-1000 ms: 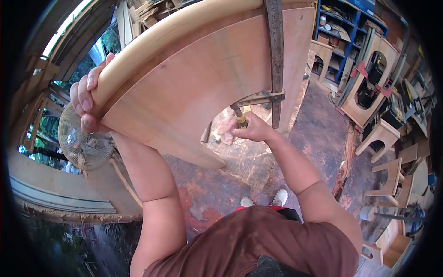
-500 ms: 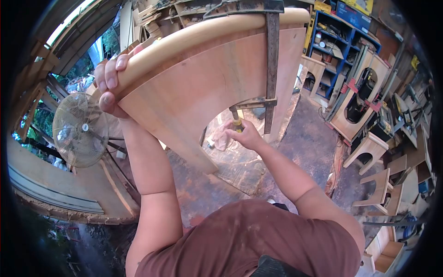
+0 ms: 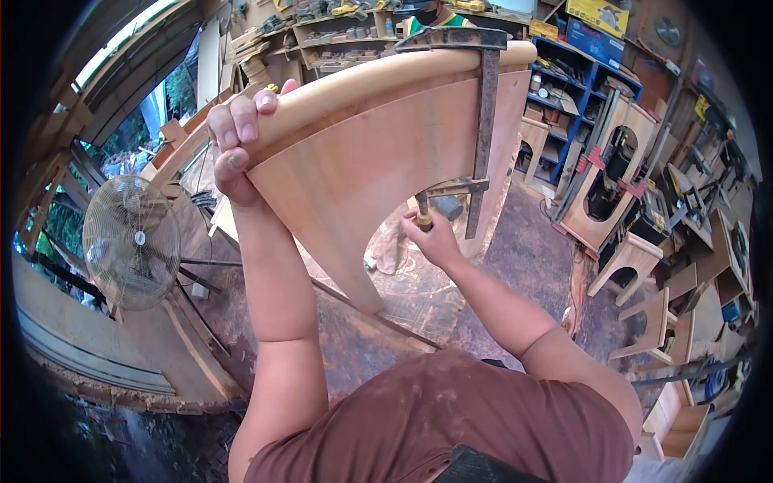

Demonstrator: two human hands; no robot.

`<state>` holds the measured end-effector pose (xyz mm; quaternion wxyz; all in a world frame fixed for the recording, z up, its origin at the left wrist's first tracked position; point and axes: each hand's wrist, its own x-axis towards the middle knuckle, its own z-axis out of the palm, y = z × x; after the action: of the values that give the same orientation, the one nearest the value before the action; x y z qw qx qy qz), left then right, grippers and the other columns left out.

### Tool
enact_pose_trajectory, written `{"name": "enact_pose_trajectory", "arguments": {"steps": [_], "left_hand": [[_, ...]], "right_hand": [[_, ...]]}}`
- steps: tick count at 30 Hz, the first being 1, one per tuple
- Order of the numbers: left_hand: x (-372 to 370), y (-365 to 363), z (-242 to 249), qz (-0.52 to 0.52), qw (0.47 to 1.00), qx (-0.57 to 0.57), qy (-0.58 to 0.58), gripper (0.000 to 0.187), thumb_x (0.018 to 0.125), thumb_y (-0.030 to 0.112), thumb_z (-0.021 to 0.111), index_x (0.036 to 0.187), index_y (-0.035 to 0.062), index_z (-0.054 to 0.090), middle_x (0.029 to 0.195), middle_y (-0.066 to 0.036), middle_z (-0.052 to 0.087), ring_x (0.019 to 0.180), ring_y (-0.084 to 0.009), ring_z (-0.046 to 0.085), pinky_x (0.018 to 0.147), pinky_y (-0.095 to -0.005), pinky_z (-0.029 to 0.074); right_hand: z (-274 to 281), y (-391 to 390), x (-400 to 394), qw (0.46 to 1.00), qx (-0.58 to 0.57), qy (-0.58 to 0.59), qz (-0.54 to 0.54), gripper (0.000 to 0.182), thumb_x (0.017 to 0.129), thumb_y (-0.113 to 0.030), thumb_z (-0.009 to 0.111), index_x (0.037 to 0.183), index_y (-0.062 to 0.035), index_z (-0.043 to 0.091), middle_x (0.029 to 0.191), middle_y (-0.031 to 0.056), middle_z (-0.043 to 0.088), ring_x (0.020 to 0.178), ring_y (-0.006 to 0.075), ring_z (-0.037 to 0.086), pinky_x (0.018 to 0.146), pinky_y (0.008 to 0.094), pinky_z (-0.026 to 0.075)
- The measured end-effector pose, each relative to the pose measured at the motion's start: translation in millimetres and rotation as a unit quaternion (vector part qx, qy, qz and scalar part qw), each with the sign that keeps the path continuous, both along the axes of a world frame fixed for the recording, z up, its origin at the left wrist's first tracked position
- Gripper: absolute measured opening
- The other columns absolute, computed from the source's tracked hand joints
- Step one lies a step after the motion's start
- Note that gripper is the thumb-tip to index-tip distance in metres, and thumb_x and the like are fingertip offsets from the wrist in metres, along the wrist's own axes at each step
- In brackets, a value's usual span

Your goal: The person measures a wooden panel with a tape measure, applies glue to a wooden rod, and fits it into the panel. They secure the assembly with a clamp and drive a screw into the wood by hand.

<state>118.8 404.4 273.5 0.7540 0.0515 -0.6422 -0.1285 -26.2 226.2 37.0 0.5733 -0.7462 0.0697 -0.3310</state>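
Note:
A wooden panel (image 3: 346, 161) with an arched cutout stands up before me, a thick rounded rail (image 3: 362, 84) running along its top edge. A metal bar clamp (image 3: 485, 129) spans the rail and panel, its lower jaw at the cutout. My left hand (image 3: 238, 145) is wrapped round the rail's left end, thumb on the near side. Below the clamp's lower jaw, my right hand (image 3: 437, 240) has its fingers closed on the yellow-and-dark clamp handle (image 3: 424, 220). A crumpled pale cloth or glove (image 3: 388, 253) lies beyond the cutout.
A standing fan (image 3: 133, 241) is at left. At right are a blue shelf unit (image 3: 592, 92), a clamped wooden piece (image 3: 600, 209) and several small wooden stools (image 3: 628, 266). A person (image 3: 439, 18) is at the back, near tool-laden shelves (image 3: 338, 40).
My view has shifted, and the panel and my left hand appear further right and lower. My right fingers have closed further round the handle. A person has come into view behind the clamp.

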Motion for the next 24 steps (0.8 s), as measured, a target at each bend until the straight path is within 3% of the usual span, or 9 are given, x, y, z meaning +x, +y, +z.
{"name": "enact_pose_trajectory", "arguments": {"steps": [3,7,9,11,12,14,17,20,24], "left_hand": [[-1,-2,0,-0.011,1.0,-0.007,0.004,0.022,0.072,0.007,0.066,0.078,0.0162,0.048,0.086,0.002,0.055,0.111,-0.0238,0.055,0.12,-0.0559,0.024],[3,-1,-3,0.052,0.998,-0.025,0.012,0.017,0.073,0.011,0.062,0.081,0.0167,0.048,0.087,0.002,0.053,0.105,-0.023,0.055,0.116,-0.0592,0.026],[23,-1,-16,0.123,0.992,-0.024,0.033,0.015,0.081,0.026,0.06,0.085,0.0177,0.048,0.089,0.0,0.049,0.096,-0.0229,0.052,0.109,-0.0479,0.034],[33,0,-17,0.177,0.983,-0.037,0.044,0.017,0.079,0.027,0.062,0.088,0.02,0.05,0.088,0.003,0.05,0.095,-0.0201,0.05,0.117,-0.0501,0.025],[32,-2,-18,0.212,0.975,-0.043,0.05,0.019,0.078,0.028,0.063,0.089,0.0212,0.05,0.088,0.005,0.05,0.095,-0.0188,0.05,0.121,-0.0512,0.021],[26,-6,-14,0.046,0.994,-0.062,0.075,0.022,0.07,0.023,0.068,0.084,0.0248,0.051,0.086,0.009,0.05,0.103,-0.0169,0.047,0.123,-0.0513,0.01],[31,2,-12,-0.014,0.996,-0.021,0.081,0.025,0.064,0.02,0.07,0.077,0.026,0.049,0.084,0.01,0.05,0.108,-0.0173,0.045,0.123,-0.0522,0.007],[17,-1,-11,0.045,0.995,-0.012,0.093,0.026,0.067,0.018,0.07,0.08,0.0251,0.049,0.084,0.009,0.049,0.109,-0.018,0.045,0.123,-0.0522,0.004],[20,3,-8,0.088,0.994,0.021,0.064,0.027,0.069,0.021,0.07,0.081,0.0249,0.046,0.085,0.01,0.048,0.112,-0.0196,0.044,0.123,-0.0557,0.009]], "right_hand": [[1,-4,7,0.997,0.047,0.065,0.003,0.02,0.091,-0.02,0.067,0.097,-0.001,0.066,0.075,0.0035,0.065,0.068,0.0104,0.062,0.065,0.0296,0.051],[-4,-16,11,0.994,-0.055,0.091,0.039,0.023,0.093,-0.024,0.063,0.094,-0.0023,0.07,0.069,0.0051,0.063,0.066,0.0111,0.06,0.061,0.031,0.046],[-4,-22,11,0.989,-0.082,0.104,0.068,0.023,0.093,-0.023,0.063,0.1,-0.0024,0.07,0.078,0.0083,0.069,0.072,0.0169,0.063,0.068,0.0339,0.049],[-2,-26,8,0.988,-0.075,0.104,0.088,0.024,0.092,-0.022,0.063,0.1,-0.0004,0.07,0.076,0.0092,0.068,0.07,0.0158,0.062,0.066,0.0333,0.049],[4,-23,2,0.991,-0.025,0.066,0.116,0.02,0.093,-0.022,0.061,0.1,-0.0085,0.074,0.06,0.0017,0.056,0.057,0.0107,0.051,0.057,0.0305,0.043],[-2,-27,5,0.987,-0.039,0.012,0.154,0.019,0.091,-0.02,0.061,0.099,-0.0073,0.073,0.058,-0.0021,0.052,0.052,0.007,0.047,0.051,0.0274,0.04],[0,-33,5,0.979,0.006,0.034,0.199,0.018,0.091,-0.018,0.062,0.099,-0.0067,0.073,0.058,-0.0036,0.051,0.052,0.0065,0.047,0.049,0.0258,0.039],[0,-34,4,0.961,0.06,0.082,0.259,0.017,0.091,-0.017,0.063,0.102,-0.0076,0.073,0.066,-0.0028,0.056,0.056,0.0072,0.053,0.054,0.0264,0.045],[-5,-14,-3,0.989,0.055,0.068,0.12,0.025,0.092,-0.023,0.066,0.109,-0.0052,0.067,0.074,0.0027,0.06,0.062,0.0123,0.058,0.061,0.029,0.049]]}}
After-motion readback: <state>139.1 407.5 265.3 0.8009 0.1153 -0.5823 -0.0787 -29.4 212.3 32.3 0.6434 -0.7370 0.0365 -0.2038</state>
